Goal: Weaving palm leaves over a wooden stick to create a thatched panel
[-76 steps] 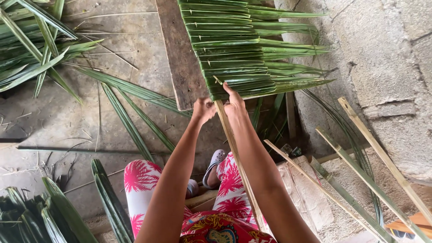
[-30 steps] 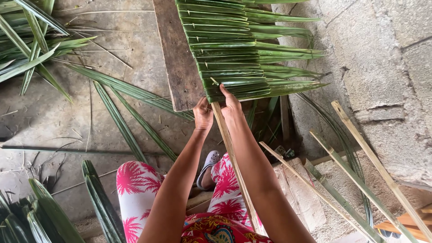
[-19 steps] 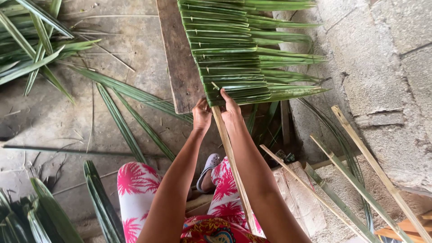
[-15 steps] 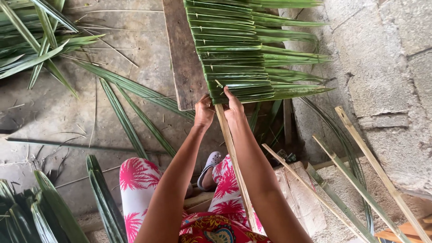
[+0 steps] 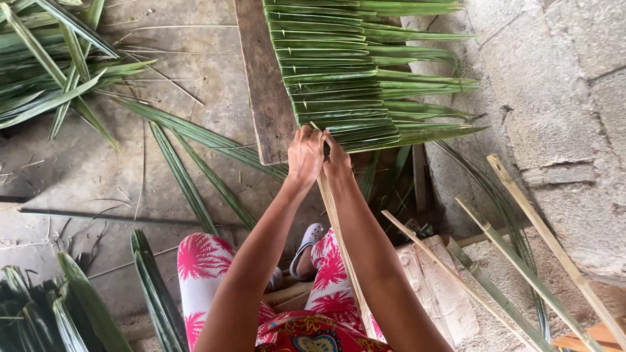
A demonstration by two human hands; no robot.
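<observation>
- Two hands at the near edge of the leaf panel (image 5: 345, 78), which lies on the wooden plank (image 5: 264, 85) for support.
- Left hand (image 5: 306, 156) pinches the last folded leaf flat.
- Right hand (image 5: 337, 160) grips the thin stick (image 5: 345, 261) running under the folds.
- Spare sticks (image 5: 521, 241) lie right, near the wall.

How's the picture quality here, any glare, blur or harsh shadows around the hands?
Head view: soft, even daylight, no glare; both the left hand and right hand look sharp against the woven palm leaves; only faint shadows on the concrete floor; mild wide-angle stretch at edges.
</observation>
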